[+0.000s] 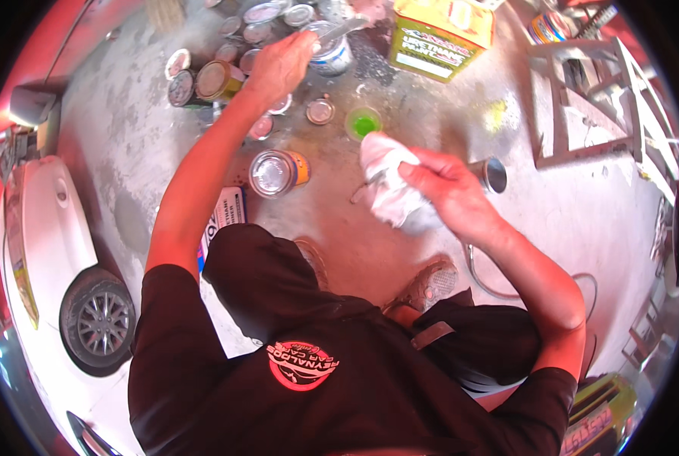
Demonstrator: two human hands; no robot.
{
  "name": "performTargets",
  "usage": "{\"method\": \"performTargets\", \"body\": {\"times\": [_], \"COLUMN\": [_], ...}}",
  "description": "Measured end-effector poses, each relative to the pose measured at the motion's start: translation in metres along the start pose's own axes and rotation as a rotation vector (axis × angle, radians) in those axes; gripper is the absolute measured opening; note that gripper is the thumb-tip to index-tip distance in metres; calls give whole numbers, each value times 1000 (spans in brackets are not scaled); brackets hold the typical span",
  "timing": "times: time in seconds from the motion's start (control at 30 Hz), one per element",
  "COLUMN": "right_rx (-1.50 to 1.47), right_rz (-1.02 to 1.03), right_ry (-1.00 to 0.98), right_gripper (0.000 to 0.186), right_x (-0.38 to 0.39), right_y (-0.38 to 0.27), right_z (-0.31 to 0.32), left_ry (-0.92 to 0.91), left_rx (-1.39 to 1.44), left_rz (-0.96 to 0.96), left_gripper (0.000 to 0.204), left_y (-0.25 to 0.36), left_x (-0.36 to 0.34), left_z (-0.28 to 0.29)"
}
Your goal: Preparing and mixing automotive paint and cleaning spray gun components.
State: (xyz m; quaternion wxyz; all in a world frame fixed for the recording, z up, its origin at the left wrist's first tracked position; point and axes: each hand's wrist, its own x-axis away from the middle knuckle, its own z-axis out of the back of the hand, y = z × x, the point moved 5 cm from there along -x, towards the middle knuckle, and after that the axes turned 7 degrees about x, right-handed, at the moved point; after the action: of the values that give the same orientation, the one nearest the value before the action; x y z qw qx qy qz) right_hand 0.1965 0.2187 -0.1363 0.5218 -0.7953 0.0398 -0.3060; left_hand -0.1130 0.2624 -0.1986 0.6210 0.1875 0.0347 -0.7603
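Observation:
My left hand (282, 67) reaches far forward, its fingers closed on a flat metal blade like a spatula (342, 30). The blade extends to the right over an open-looking paint can (335, 59); whether it touches the rim I cannot tell. In my right hand (449, 186) is a crumpled white cloth (394, 182), pinched between thumb and fingers. Just beyond the cloth stands a small clear cup (364, 123) with bright green liquid. A larger can with an orange label (275, 173) sits on the floor between my arms.
Several paint cans (216, 79) crowd the far left. A yellow-green rectangular tin (442, 39) stands far right of centre, with a metal frame stand (588, 106) beyond it. A grey metal cup (493, 175) lies near my right wrist. A white car (47, 220) is at the left.

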Motion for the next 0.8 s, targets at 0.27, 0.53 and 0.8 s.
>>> {"method": "performTargets", "body": {"times": [0.27, 0.53, 0.8], "right_rx": [841, 875, 871], "right_rz": [925, 1083, 1086], "right_ry": [534, 665, 650], "right_gripper": [28, 33, 28], "right_x": [-68, -88, -81], "right_y": [-67, -42, -33], "right_z": [-23, -77, -97], "left_ry": [-105, -239, -237], "left_rx": [1217, 1158, 1325], "left_rz": [932, 766, 922], "left_gripper": [28, 20, 13], "left_y": [88, 119, 117], "left_x": [72, 109, 118], "left_z": [68, 108, 103]}}
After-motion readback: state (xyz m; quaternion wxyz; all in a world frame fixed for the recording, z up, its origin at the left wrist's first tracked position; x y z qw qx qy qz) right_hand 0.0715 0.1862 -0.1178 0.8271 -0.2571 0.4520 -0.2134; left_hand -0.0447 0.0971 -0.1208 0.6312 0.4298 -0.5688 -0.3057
